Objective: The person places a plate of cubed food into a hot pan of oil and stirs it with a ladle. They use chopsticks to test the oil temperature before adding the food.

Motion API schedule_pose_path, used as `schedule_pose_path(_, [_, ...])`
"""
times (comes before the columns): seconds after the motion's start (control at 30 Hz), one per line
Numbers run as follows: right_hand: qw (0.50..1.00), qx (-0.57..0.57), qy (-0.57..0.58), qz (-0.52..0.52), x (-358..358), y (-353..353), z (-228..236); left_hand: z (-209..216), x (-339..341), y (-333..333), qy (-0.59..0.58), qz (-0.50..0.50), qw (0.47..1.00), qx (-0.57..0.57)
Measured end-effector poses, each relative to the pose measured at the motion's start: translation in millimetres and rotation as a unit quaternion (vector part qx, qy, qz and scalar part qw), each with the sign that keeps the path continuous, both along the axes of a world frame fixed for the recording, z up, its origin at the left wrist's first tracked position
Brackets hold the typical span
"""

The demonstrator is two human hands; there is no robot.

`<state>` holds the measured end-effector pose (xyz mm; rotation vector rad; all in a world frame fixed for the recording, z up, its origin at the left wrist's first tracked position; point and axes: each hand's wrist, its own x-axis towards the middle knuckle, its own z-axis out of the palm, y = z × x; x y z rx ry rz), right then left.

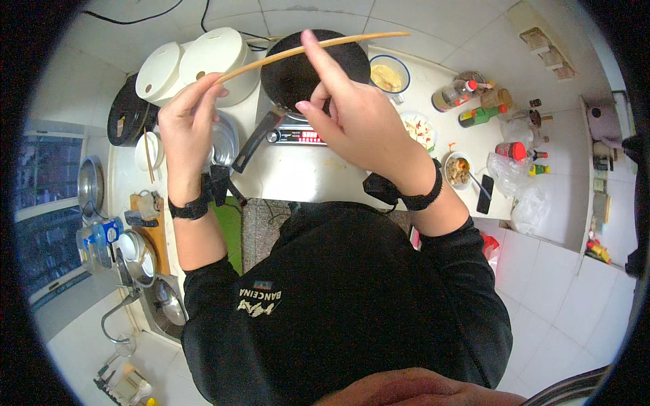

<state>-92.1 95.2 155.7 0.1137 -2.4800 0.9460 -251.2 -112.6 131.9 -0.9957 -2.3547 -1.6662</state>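
Observation:
Raised over the counter, my left hand (188,125) pinches the end of a long wooden chopstick (365,36). I cannot tell whether it is one stick or two lying together. The stick slants up and right across the view, above a black wok (288,80). My right hand (359,125) is apart from the left, its index finger stretched up over the stick and its thumb spread. Nothing shows in its grasp; the other fingers are partly hidden. The wok stands on a cooktop (305,136) with a lit display, and its black handle (256,142) points toward me.
White lidded containers (215,57) stand left of the wok. To the right are a bowl of yellow food (387,76), a plate of cut food (418,130), a small bowl (458,170), a phone (485,195) and several bottles (452,96). A sink (166,304) lies at lower left.

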Motion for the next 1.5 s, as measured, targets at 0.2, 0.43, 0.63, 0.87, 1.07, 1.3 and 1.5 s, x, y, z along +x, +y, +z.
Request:
schedule_pose_path(0.2, [0.986, 0.005, -0.010, -0.165, 31.6, 51.4, -12.8, -3.6, -0.3, 2.1, -0.005, 0.006, 1.000, -0.008])
schedule_pose_path(0.43, [0.975, -0.114, 0.009, -0.191, 60.1, 74.3, -32.1, -9.4, -0.5, -8.7, -0.069, -0.018, 0.997, -0.021])
schedule_pose_path(0.63, [0.961, -0.153, -0.052, -0.225, 81.1, 83.1, -53.6, -7.9, -4.0, -22.0, -0.067, -0.072, 0.995, -0.023])
schedule_pose_path(0.87, [0.957, -0.134, -0.053, -0.253, 90.7, 88.8, -69.6, 0.9, -10.1, -31.6, -0.058, -0.051, 0.994, -0.075])
schedule_pose_path(1.07, [0.959, -0.097, -0.055, -0.261, 91.9, 93.7, -78.4, -37.6, -44.3, -25.4, 0.031, 0.025, 0.968, -0.247])
schedule_pose_path(1.3, [0.946, 0.000, -0.073, -0.317, 95.5, 91.1, -90.0, -118.4, -91.3, -10.2, 0.033, 0.010, 0.937, -0.348])
schedule_pose_path(1.5, [0.942, -0.014, -0.077, -0.326, 100.8, 90.8, -95.7, -155.5, -109.8, 17.4, 0.039, -0.019, 0.923, -0.383])
